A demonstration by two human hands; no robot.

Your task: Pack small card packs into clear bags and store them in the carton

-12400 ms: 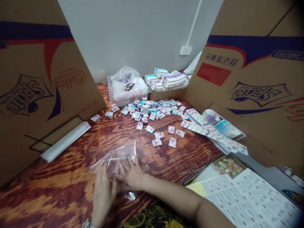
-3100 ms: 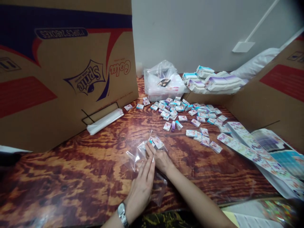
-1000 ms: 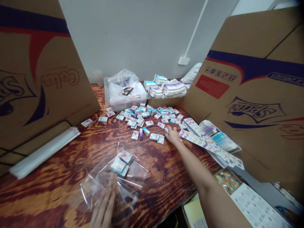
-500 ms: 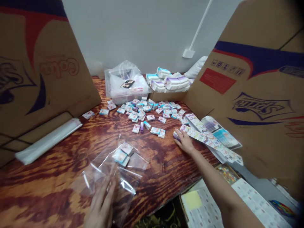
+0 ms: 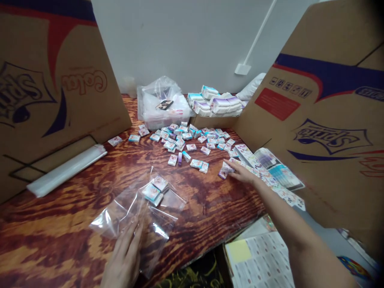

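White wall fixture (thin strip above)

Clear crinkled bag, small packets piled at its far end, purple-and-white packets to the right

Your clear bag is colourless, streaked with white glare, and the bench shows through it in wavy dark red-brown and orange grain. At the bag's far end you have small packs in white, light blue and pale purple. Right of the bag, your single pack is purple and white. Beyond the bag, your scattered packs mix white, reddish print, blue and purple. Left of the bag, the brown carton bears navy and red.
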